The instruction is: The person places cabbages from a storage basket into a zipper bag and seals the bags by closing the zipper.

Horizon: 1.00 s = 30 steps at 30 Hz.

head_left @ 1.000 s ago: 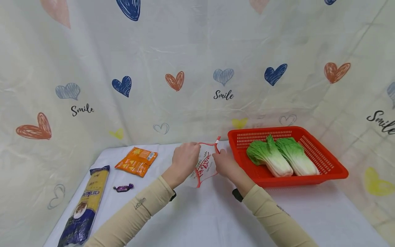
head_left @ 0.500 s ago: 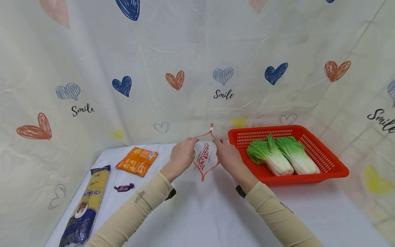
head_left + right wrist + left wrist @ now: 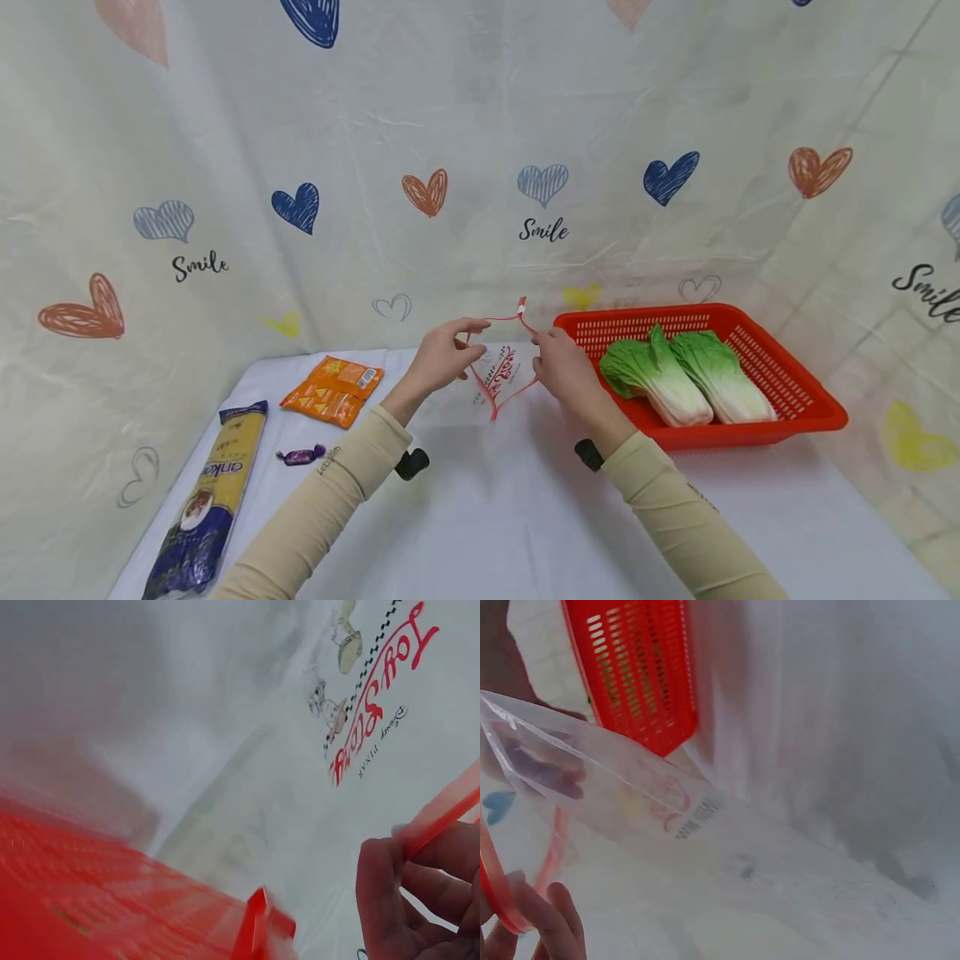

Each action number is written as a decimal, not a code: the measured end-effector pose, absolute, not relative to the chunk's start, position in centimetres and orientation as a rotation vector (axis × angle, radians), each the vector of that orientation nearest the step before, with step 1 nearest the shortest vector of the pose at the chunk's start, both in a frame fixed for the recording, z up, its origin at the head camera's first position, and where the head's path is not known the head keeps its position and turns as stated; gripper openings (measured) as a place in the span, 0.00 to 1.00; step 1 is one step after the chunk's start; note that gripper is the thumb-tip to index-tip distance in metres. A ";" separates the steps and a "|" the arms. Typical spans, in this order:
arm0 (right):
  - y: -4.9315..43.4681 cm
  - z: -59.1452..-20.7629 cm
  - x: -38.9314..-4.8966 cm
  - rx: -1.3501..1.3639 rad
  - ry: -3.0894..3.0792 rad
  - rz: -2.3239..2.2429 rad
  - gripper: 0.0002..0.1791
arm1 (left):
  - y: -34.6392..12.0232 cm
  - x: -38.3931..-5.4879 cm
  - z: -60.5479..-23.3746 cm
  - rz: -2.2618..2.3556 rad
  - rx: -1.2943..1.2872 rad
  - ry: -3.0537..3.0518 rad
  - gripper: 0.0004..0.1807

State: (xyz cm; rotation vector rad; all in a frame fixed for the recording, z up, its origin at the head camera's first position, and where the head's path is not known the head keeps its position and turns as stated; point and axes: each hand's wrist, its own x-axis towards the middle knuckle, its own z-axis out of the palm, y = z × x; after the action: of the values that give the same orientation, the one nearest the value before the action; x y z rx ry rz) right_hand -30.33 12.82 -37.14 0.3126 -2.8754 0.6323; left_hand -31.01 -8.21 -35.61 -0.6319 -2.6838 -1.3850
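Between the two hands is a clear plastic zip bag (image 3: 501, 373) with red edging and red "Toy Story" lettering, its mouth spread into a diamond. My left hand (image 3: 442, 354) holds the left side of the mouth, thumb and index finger apart with the red edge running between them. Opposite, my right hand (image 3: 562, 367) pinches the right side of the red edging (image 3: 442, 817) between thumb and fingers. A short red tab (image 3: 522, 307) sticks up at the far corner. Through the clear film (image 3: 705, 825), the left wrist view shows the right hand dimly.
A red basket (image 3: 813, 408) with two napa cabbages (image 3: 667, 387) stands just right of my right hand. To the left lie an orange snack packet (image 3: 332, 392), a purple wrapped candy (image 3: 301, 456) and a long yellow-and-blue noodle pack (image 3: 210, 500). A heart-patterned curtain (image 3: 480, 125) hangs behind.
Both hands have pulled the bag's mouth wider into a diamond, and the bag has risen slightly. The left thumb and index finger have spread apart from their closed grip.
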 end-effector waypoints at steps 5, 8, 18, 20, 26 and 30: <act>13.1 -36.7 -30.3 0.389 -2.909 0.612 0.19 | -9.0 -31.6 -36.0 -1.635 -0.606 -2.660 0.25; 13.4 -36.1 -30.2 0.506 -2.934 0.577 0.18 | -9.0 -31.7 -36.1 -1.622 -0.625 -2.680 0.26; 17.5 -32.5 -30.7 0.561 -3.005 0.951 0.20 | -8.7 -31.7 -37.1 -1.537 -0.675 -2.706 0.27; 18.9 -31.9 -31.0 0.484 -3.002 0.986 0.22 | -8.7 -31.8 -37.4 -1.544 -0.685 -2.704 0.27; 24.6 -31.2 -32.5 0.324 -3.027 1.013 0.25 | -8.8 -31.9 -38.0 -1.566 -0.707 -2.690 0.26; 28.4 -32.1 -33.1 0.310 -3.093 0.881 0.26 | -8.7 -31.9 -38.1 -1.586 -0.702 -2.688 0.26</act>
State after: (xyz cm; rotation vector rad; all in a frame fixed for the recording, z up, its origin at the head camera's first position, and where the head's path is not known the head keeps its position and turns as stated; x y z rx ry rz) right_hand -33.13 28.39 -32.08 0.3101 -3.0927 0.8811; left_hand -31.94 -8.72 -38.15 -0.7019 -2.6876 -1.5863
